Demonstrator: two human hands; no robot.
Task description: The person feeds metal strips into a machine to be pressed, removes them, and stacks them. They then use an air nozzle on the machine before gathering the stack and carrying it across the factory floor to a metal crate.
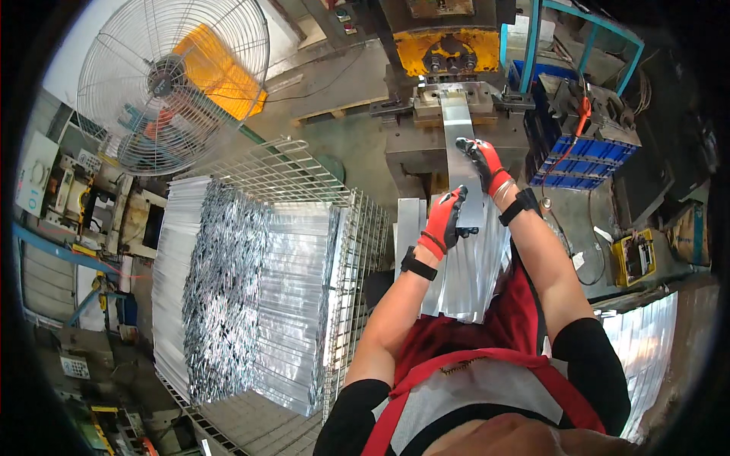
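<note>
Cage (pixel 369 235) of wire mesh stands to the person's left, packed with bright metal pieces (pixel 293 304) in tight rows. Press (pixel 407 53), dark with a yellow front, rises straight ahead. Fan (pixel 171 80) in a round guard stands at the upper left. Crates (pixel 570 167), blue and topped with metal parts, sit to the right of the press. Red apron (pixel 494 334) covers the person's front, and just before it lies a loose pile (pixel 464 277) of silvery strips; what bears the pile is hidden.

Both bare forearms come up from the lower edge and converge ahead of the chest, elbows bent and apart. The left slants up and to the right, the right up and to the left, reaching farther out. Between them, one strip (pixel 458 159) runs lengthwise from above the pile to the die (pixel 487 99), where its far end lies; whether inside or on top, I cannot tell.

Left hand (pixel 443 220), gloved in red and black, grips the strip's left edge close to the near end, fingers spread along it. Right hand (pixel 487 166), gloved alike, grasps the right edge farther up, its dark fingertips bent over the upper face. Neither has let go. Black bands (pixel 519 207) circle both wrists.
</note>
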